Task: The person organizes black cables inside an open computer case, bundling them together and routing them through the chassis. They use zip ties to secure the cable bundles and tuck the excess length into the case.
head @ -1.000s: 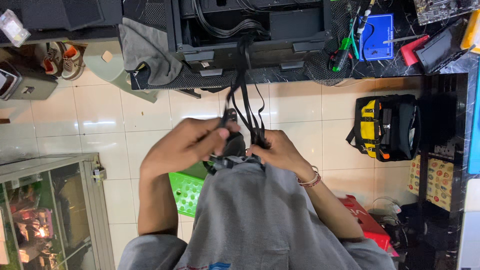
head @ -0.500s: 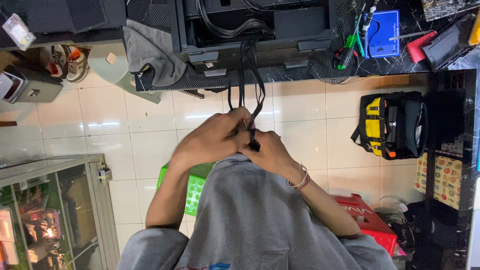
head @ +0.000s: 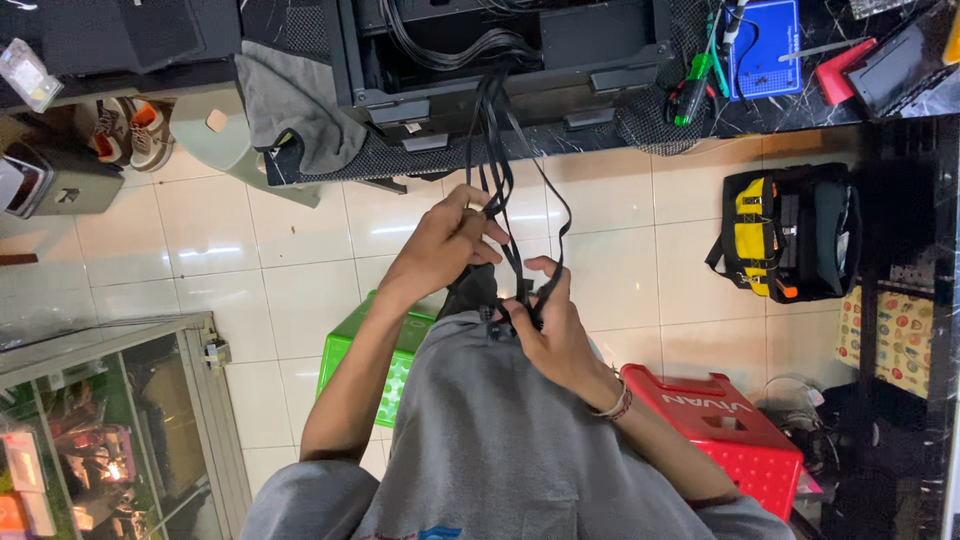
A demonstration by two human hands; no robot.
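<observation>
A bundle of black cables (head: 492,150) hangs from an open black computer case (head: 500,50) on the dark worktop at the top of the view. My left hand (head: 440,250) grips the cables higher up, fingers closed around them. A little lower and to the right, my right hand (head: 555,320), with a bracelet at the wrist, pinches the cables' lower ends near a black connector (head: 500,320) in front of my grey shirt. The cable ends are partly hidden by my fingers.
A grey cloth (head: 290,100) drapes over the worktop edge. A blue box (head: 765,45) and green-handled screwdrivers (head: 695,85) lie on the worktop. On the tiled floor: a yellow-black tool bag (head: 785,235), red stool (head: 730,430), green stool (head: 395,360), glass cabinet (head: 120,430), shoes (head: 125,135).
My hands were pressed together on the cables. The left hand has slid upward along the bundle and the two hands are apart now. The view has shifted slightly.
</observation>
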